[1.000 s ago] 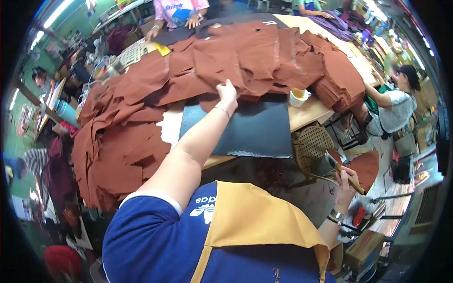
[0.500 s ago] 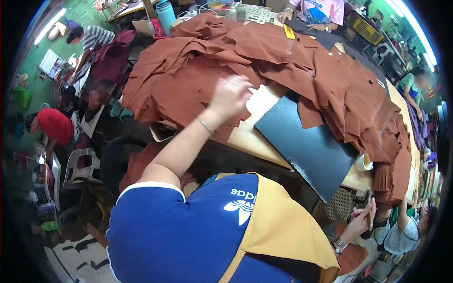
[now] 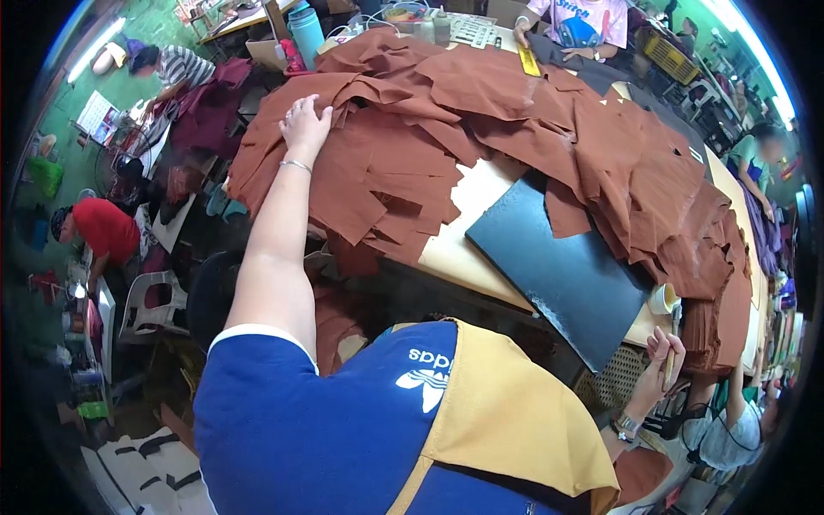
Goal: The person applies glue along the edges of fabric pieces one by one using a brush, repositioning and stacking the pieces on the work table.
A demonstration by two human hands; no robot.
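My left hand (image 3: 305,127) rests on the far left part of a heap of rust-brown fabric pieces (image 3: 515,112), its fingers slightly bent and apart. Near the table's right front edge, my right hand (image 3: 663,356) is closed around a slim wooden-handled brush (image 3: 675,322), which stands roughly upright. Just beside the brush is a small pale cup (image 3: 663,299) with something yellowish inside. A dark flat board (image 3: 562,266) lies on the pale tabletop between my hands, with one fabric piece overlapping its far edge.
A stack of folded brown pieces (image 3: 719,330) sits at the table's right end. Across the table a person in a pink shirt (image 3: 588,21) has a hand by a yellow strip (image 3: 528,60). A wicker stool (image 3: 614,378) stands below the board. Other people work left and right.
My left hand has moved from the middle of the fabric to its far left. My right hand has risen with the brush towards the cup. The view has swung left.
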